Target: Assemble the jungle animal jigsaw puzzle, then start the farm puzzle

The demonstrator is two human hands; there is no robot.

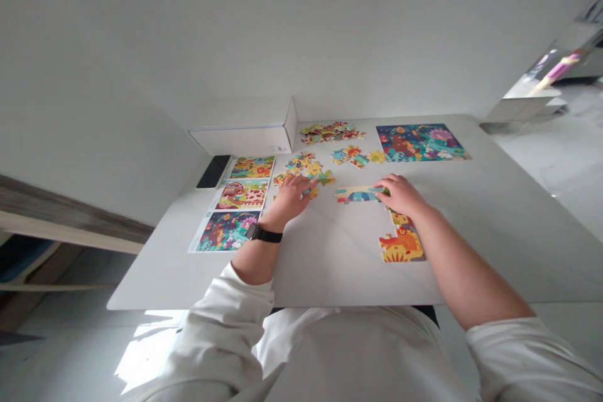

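Observation:
My left hand (291,198), with a black watch on its wrist, is over a loose pile of jigsaw pieces (311,166). Its fingers are bent around a small jigsaw piece (307,192), partly hidden by them. The fingertips of my right hand (400,193) grip the right end of a joined jigsaw strip (358,195), which shows a blue elephant. Below that hand, a joined orange jigsaw section (402,245) with a lion runs down toward me. Part of its upper end is hidden by my right hand and wrist.
A finished dark jigsaw (421,142) lies at the back right. Other pieces (332,132) are heaped by the wall, and several (357,156) lie in the middle. A white box (242,129), a phone (213,171) and a picture sheet (201,235) are on the left.

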